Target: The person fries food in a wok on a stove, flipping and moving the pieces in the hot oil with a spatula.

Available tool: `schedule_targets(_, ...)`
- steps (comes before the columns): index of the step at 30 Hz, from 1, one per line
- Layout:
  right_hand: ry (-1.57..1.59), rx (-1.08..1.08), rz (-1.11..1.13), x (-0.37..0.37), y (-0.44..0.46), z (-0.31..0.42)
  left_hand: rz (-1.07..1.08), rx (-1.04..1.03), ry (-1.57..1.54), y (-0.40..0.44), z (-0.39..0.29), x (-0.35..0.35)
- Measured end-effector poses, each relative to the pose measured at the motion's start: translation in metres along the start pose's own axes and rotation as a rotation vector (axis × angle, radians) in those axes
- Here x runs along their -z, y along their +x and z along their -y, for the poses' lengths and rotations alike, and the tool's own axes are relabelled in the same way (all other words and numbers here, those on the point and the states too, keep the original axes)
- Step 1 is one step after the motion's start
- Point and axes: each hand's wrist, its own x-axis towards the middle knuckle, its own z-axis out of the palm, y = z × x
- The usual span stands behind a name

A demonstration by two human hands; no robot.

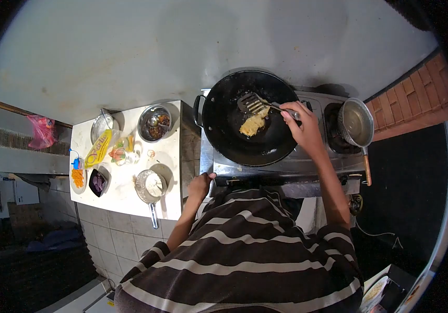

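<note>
Across the wok [224,125], the spatula [263,106] points left.

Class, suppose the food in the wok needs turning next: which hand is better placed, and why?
Probably the right hand: it holds the spatula, with its blade at the food in the wok. The left hand is down by the stove's front edge, outside the wok.

Shirt [245,250]: dark brown base, pale grey horizontal stripes, uneven widths. Sleeves [339,242] short, same stripe pattern. Both hands bare, no gloves.
</note>
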Motion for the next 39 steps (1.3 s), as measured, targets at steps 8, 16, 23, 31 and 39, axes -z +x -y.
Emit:
schedule_targets(8,0.067,-0.037,0.026,0.0,-0.016,-0.006,0.006,-0.006,-0.016,0.0,0.0,0.001)
schedule_targets(16,0.176,-0.096,0.016,-0.013,-0.016,-0.003,-0.005,-0.022,-0.015,0.001,0.003,-0.003)
schedule_targets(23,0.0,0.015,-0.044,0.004,-0.016,0.003,-0.025,-0.025,-0.043,0.003,0.006,-0.007)
schedule_targets(31,-0.209,0.086,0.053,0.007,-0.034,0.023,-0.014,-0.015,-0.047,-0.001,0.001,-0.001)
schedule_targets(39,-0.291,0.139,-0.229,0.022,-0.033,0.03,-0.016,-0.043,-0.047,0.004,0.004,-0.005)
